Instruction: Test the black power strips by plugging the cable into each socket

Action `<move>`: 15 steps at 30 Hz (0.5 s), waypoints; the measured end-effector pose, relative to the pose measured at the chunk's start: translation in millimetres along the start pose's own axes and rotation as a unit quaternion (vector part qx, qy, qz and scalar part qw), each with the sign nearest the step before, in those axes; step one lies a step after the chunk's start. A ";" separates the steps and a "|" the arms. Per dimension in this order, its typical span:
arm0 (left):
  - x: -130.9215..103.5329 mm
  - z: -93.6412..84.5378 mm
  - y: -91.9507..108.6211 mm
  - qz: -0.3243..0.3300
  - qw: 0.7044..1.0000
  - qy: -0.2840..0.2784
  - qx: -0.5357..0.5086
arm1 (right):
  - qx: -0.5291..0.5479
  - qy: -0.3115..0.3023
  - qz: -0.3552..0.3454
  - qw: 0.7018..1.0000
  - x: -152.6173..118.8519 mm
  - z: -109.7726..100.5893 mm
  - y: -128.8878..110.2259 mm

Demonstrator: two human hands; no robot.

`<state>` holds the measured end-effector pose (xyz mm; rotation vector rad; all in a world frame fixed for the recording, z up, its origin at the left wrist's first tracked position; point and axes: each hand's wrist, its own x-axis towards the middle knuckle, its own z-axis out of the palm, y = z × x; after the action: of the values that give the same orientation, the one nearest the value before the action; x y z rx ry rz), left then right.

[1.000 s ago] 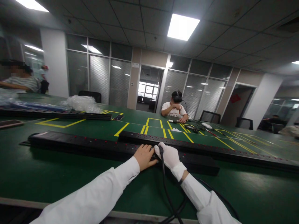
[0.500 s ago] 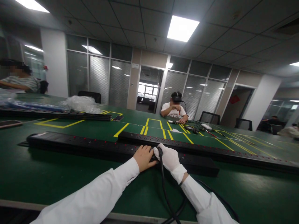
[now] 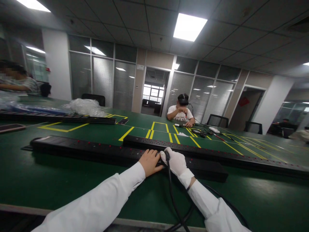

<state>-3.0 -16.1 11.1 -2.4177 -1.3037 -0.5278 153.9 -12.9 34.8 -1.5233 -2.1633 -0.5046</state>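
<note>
A long black power strip [image 3: 91, 150] with red dots along its top lies across the green table. My bare left hand [image 3: 150, 162] rests on it, fingers over its top and thumb along the near side. In my gloved right hand [image 3: 176, 162] is the plug end of a black cable [image 3: 171, 188], held against the strip just right of my left hand. Whether the plug sits in a socket is hidden by the glove. Behind lies a second black power strip [image 3: 217, 153], running off to the right.
Yellow tape marks the green table [image 3: 84, 180]. Clear plastic wrap [image 3: 84, 107], more black strips [image 3: 58, 117] and a phone [image 3: 11, 128] lie at the left. Across the table a person [image 3: 180, 112] in a headset sits near cables and a white device [image 3: 214, 130]. Another person sits far left.
The view has shifted very slightly. Both hands keep almost the same place on the strip, with the cable still in my right hand.
</note>
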 end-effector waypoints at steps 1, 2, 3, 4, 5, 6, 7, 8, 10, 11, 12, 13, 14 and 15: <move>0.0 0.2 0.2 0.001 1.000 0.003 0.001 | -0.003 0.005 -0.004 1.000 -0.7 -0.3 -0.3; 0.1 0.4 0.3 0.001 1.000 0.006 0.001 | -0.006 0.009 -0.006 1.000 -1.1 -0.4 -0.2; 0.1 0.5 0.4 0.002 1.000 0.007 0.001 | -0.008 0.012 -0.007 1.000 -1.2 -0.5 0.0; 0.1 0.5 0.4 0.002 1.000 0.008 0.000 | -0.010 0.014 -0.008 1.000 -1.2 -0.6 0.3; 0.1 0.4 0.4 0.001 1.000 0.007 0.000 | -0.011 0.016 -0.007 1.000 -1.2 -0.5 0.6; 0.1 0.2 0.4 0.001 1.000 0.007 0.000 | -0.012 0.017 -0.005 1.000 -1.0 -0.4 0.8; 0.0 0.1 0.3 0.000 1.000 0.006 0.001 | -0.013 0.018 -0.003 1.000 -1.0 -0.2 0.9; -0.1 -0.1 0.2 0.000 1.000 0.004 0.001 | -0.012 0.019 -0.002 1.000 -1.0 0.0 0.8; -0.2 -0.2 -0.1 0.001 1.000 0.001 0.002 | -0.010 0.018 0.000 1.000 -1.1 0.4 0.6; -0.2 -0.2 -0.3 0.001 1.000 0.000 0.002 | -0.009 0.018 0.001 1.000 -1.3 0.7 0.5; -0.2 -0.1 -0.5 0.002 1.000 0.000 0.001 | -0.008 0.018 0.002 1.000 -1.5 0.9 0.4; -0.1 0.1 -0.7 0.003 1.000 0.000 0.001 | -0.007 0.018 0.003 1.000 -1.7 1.1 0.5; -0.1 0.3 -0.9 0.004 1.000 0.001 0.001 | -0.006 0.017 0.003 1.000 -1.8 1.3 0.6; -0.1 0.5 -1.0 0.004 1.000 0.002 0.001 | -0.005 0.015 0.004 1.000 -1.8 1.2 0.7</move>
<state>-3.8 -15.4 10.8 -2.4186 -1.2912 -0.5284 154.9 -13.4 32.8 -1.5199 -2.1347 -0.5327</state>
